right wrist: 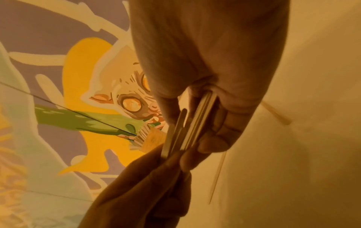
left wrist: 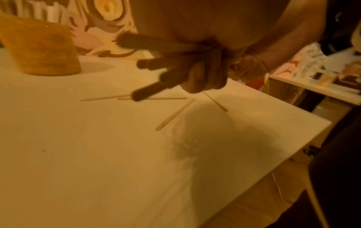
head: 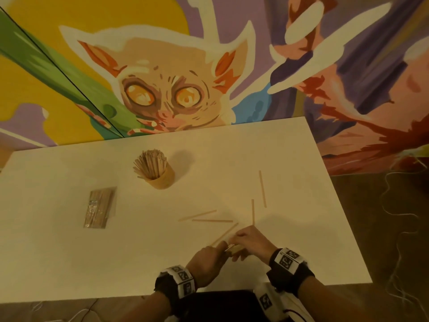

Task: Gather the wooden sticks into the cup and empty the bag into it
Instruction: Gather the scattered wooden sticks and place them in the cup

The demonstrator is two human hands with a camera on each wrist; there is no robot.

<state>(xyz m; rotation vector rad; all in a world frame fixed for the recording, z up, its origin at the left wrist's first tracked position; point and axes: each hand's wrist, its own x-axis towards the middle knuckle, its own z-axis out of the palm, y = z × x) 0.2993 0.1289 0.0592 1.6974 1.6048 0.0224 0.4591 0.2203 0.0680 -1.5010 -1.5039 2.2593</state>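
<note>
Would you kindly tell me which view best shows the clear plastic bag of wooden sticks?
The head view: the clear plastic bag of wooden sticks lies whole and unobstructed on the white table. Neither wrist view shows it.

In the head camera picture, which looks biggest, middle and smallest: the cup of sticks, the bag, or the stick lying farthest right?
1. Cup with its sticks and bag: look about alike, so unranked.
2. Farthest-right stick: smallest, very thin.

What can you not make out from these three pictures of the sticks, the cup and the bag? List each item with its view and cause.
- Number of sticks in the bundle: right wrist view, both hands cover it.
- Number of sticks in the cup: head view, too small and crowded.
- Label on the bag: head view, too small.
- Cup's top: left wrist view, cut off by the edge.
- Left hand fingers: left wrist view, blurred and dark.
</note>
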